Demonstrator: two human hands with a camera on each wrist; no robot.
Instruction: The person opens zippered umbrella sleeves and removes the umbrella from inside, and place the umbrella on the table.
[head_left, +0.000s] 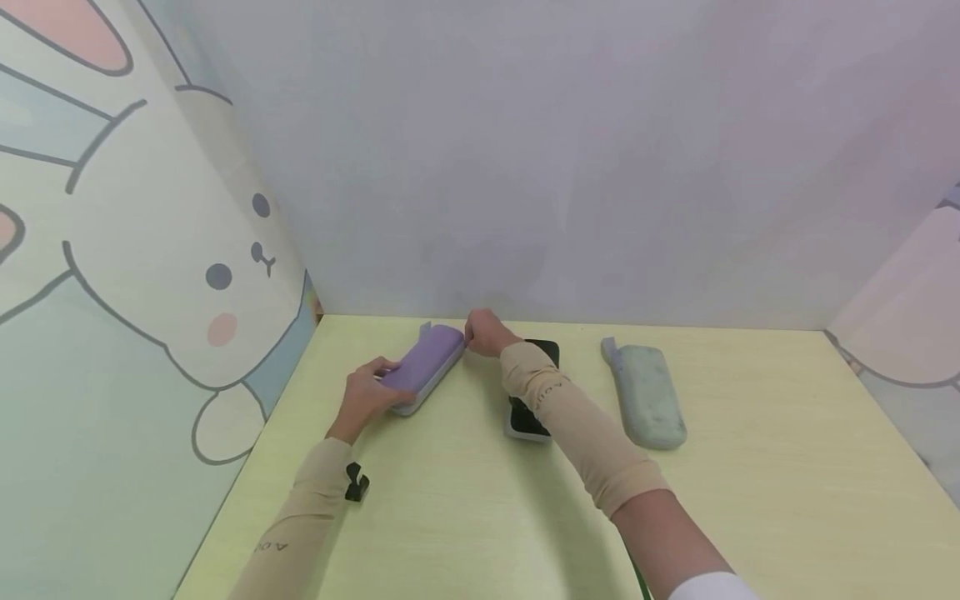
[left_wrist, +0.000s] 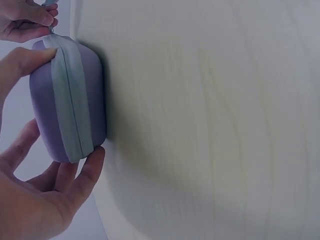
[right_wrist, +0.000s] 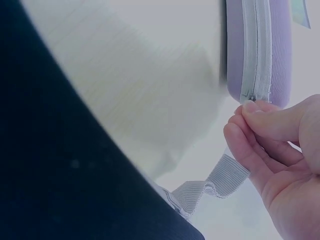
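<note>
A purple zip case (head_left: 431, 358) with a pale grey zipper band (left_wrist: 72, 100) lies slanted at the back left of the table. My left hand (head_left: 367, 393) grips its near end, thumb on the band and fingertips at the opposite side, as the left wrist view shows. At the far end, the thumb and fingers of my right hand (right_wrist: 280, 145) pinch at the end of the zipper (right_wrist: 257, 55). The pull itself is mostly hidden by the fingertips. The case's zipper looks closed along the part in view.
A black-topped case (head_left: 528, 421) with a light edge lies partly under my right forearm; a grey ribbed strap (right_wrist: 225, 177) shows beside it. Farther right lies a fuzzy grey-green pouch (head_left: 651, 398) with a lilac tab. A wall (head_left: 570, 167) stands behind the table.
</note>
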